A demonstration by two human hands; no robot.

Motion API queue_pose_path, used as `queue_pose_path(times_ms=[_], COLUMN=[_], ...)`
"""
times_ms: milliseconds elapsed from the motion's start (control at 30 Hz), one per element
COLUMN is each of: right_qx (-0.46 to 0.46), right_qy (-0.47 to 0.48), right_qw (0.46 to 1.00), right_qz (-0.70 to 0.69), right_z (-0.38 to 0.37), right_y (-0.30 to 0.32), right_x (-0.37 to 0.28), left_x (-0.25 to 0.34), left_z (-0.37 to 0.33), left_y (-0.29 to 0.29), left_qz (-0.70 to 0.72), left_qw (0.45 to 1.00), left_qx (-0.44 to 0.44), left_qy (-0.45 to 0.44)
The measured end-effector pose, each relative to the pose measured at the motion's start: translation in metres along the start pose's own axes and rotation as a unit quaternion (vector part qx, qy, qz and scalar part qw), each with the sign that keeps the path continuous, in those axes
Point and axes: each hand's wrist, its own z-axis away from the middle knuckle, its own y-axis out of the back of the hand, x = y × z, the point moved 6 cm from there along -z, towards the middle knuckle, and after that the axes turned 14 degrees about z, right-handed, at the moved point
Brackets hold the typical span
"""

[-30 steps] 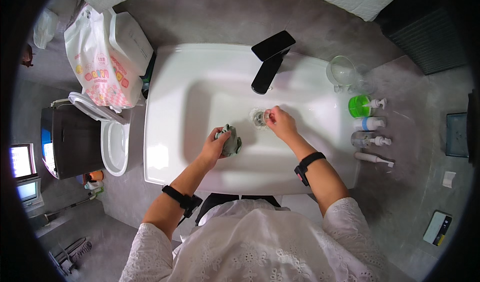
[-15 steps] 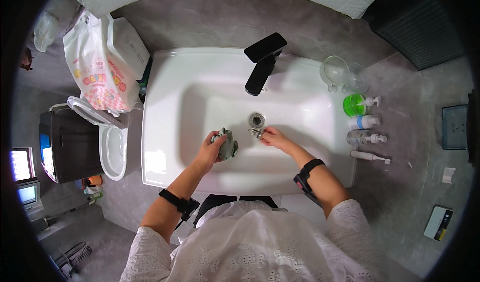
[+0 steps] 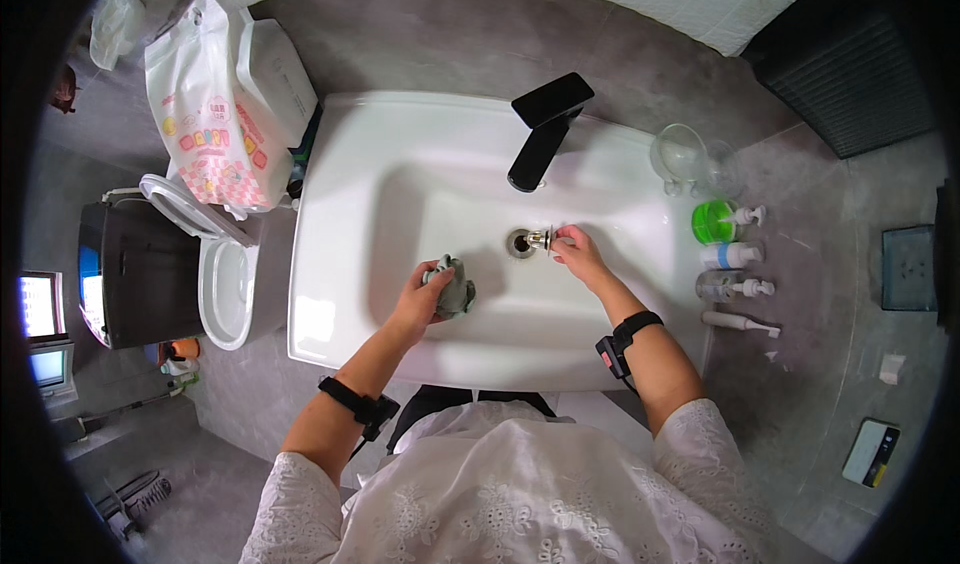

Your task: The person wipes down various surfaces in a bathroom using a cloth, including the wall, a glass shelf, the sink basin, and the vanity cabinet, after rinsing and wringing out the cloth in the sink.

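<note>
Over the left part of the white sink [image 3: 335,214], my left hand [image 3: 418,299] is closed around a crumpled grey-green cloth [image 3: 456,290]. My right hand [image 3: 580,254] pinches a shiny metal drain stopper [image 3: 540,239] by one end. The stopper lies tilted sideways, its far end just over the right side of the round drain hole [image 3: 518,246]. Whether it touches the drain ring I cannot tell. A black faucet [image 3: 540,149] reaches out over the bowl, beyond my right hand.
Along the sink's right edge stand glass cups [image 3: 680,156], a green soap bottle [image 3: 713,222], more pump bottles [image 3: 722,284] and a white electric toothbrush [image 3: 738,322]. To the left are a toilet [image 3: 222,294] and a white printed plastic bag [image 3: 215,129].
My right hand has moved away from me and slightly right, bringing the stopper up beside the drain hole. My left hand stays in place with the cloth. The whole view has shifted slightly.
</note>
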Motion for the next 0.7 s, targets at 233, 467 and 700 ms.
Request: queue_pose_path(times_ms=[233,467,700], right_qx=[-0.056,0.046,0.146], right_qy=[0.0,0.056,0.131], right_qw=[0.996,0.997,0.965], right_qz=[-0.068,0.021,0.176], right_z=[0.022,0.038,0.035], right_y=[-0.006,0.015,0.008], right_x=[-0.022,-0.018,-0.021], left_x=[-0.002,-0.002,-0.008], left_z=[-0.003,-0.004,-0.003], left_y=[0.003,-0.002,-0.009], left_qz=[-0.004,-0.007,-0.001], left_qw=[1.0,1.0,0.999], left_qx=[-0.021,-0.026,-0.04], left_qy=[-0.001,-0.003,0.009])
